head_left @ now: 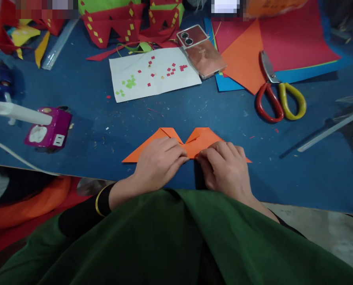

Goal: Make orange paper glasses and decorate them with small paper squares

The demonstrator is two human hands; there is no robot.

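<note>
- Nearest me, six o'clock: my soft green garment (pixel 176 237).
- Eleven o'clock: white sheet (pixel 161 85) bearing green and red paper diamonds.
- My left hand (pixel 161 160), palm down, pinches the orange paper's near edge.
- Centre: folded orange paper (pixel 191 150), twin-peaked, creased.
- My right hand (pixel 229 166), fingers curled, pinches there too.
- Two o'clock: metal scissors (pixel 272 75).

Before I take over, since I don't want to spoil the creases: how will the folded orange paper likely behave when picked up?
The folded orange paper is probably very light, since it looks like thin sheet. Its pointed ends may bend easily, being narrow. Folded flaps show near the top middle, so these might spring open.
</note>
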